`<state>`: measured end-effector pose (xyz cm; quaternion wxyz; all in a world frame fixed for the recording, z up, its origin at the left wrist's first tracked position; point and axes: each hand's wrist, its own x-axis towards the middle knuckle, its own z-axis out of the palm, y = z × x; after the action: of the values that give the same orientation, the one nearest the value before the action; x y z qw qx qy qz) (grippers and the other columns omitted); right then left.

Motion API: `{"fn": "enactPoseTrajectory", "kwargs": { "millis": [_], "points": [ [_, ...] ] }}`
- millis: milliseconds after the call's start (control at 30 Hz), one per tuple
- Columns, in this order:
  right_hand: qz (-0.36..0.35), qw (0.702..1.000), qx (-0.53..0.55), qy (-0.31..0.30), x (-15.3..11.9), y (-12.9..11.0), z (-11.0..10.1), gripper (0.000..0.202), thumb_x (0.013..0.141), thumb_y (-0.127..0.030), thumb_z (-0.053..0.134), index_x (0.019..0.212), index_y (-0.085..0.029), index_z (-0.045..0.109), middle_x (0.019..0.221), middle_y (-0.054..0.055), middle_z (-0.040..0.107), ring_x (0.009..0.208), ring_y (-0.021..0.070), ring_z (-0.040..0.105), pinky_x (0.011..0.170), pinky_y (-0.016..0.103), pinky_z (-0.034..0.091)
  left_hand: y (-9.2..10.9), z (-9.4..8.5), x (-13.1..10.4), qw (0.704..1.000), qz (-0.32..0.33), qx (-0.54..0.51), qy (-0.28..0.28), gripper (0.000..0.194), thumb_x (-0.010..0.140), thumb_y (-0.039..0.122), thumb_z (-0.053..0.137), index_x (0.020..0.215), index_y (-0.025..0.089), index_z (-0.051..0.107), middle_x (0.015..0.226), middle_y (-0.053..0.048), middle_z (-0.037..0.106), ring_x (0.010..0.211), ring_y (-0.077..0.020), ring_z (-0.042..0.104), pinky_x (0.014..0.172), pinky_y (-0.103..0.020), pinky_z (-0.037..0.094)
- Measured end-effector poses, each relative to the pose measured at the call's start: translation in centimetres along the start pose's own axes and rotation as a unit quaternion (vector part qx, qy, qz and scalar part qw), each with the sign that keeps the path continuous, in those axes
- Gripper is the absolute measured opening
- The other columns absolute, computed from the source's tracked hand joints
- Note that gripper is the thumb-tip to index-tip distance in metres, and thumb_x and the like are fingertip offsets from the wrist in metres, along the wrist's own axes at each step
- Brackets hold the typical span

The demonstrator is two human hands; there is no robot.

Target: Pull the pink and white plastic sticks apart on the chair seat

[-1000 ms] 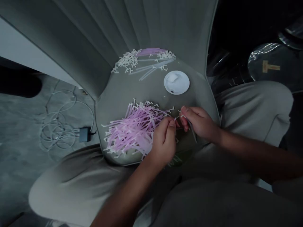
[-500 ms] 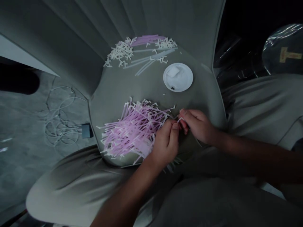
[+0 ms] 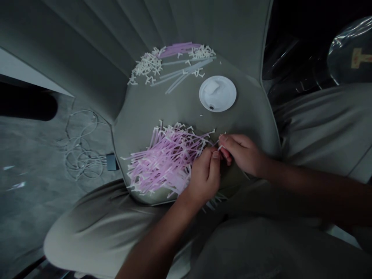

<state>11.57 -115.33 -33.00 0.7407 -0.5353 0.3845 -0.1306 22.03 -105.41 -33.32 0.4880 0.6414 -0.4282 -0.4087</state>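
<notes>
My left hand [image 3: 205, 170] is closed in a pinch, thumb against forefinger, at the right edge of a heap of thin purple plastic tubes [image 3: 165, 155] with small white bent connectors on their ends. From its fingertips a tube's white connector end [image 3: 221, 147] pokes out toward my right hand [image 3: 242, 153]. That hand is also pinched, its fingertips almost touching the left ones. A tiny white tip shows just above its thumb; the rest of what it grips is hidden by the fingers. Both hands are low over the chair seat [image 3: 180, 106].
Toward the backrest lie loose white connectors [image 3: 148, 64], purple tubes [image 3: 180, 48] and pale clear tubes [image 3: 186, 71]. A white round lid [image 3: 217, 94] holds a small white piece. Cables [image 3: 84, 159] with a dark box [image 3: 111, 162] lie on the floor at left.
The view has shifted slightly. Both hands keep their pinch close together; the purple part between them shows less, and mostly the white end is visible now.
</notes>
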Motion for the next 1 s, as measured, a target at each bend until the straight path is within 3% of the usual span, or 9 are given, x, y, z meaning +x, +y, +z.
{"fn": "enactPoseTrajectory", "kwargs": {
  "millis": [1000],
  "points": [
    [-0.040,0.996,-0.077,0.008,-0.22,0.13,-0.06,0.047,0.095,-0.050,0.043,0.059,-0.020,0.043,0.053,-0.005,0.041,0.051,0.0078,0.038,0.050,0.024,0.030,-0.44,0.13,-0.09,0.999,0.041,0.023,0.004,0.026,0.102,0.029,0.039,0.082,0.021,0.055,0.075,0.001,0.061,0.067,-0.0099,0.053,0.062,-0.024,0.040]
  ]
}}
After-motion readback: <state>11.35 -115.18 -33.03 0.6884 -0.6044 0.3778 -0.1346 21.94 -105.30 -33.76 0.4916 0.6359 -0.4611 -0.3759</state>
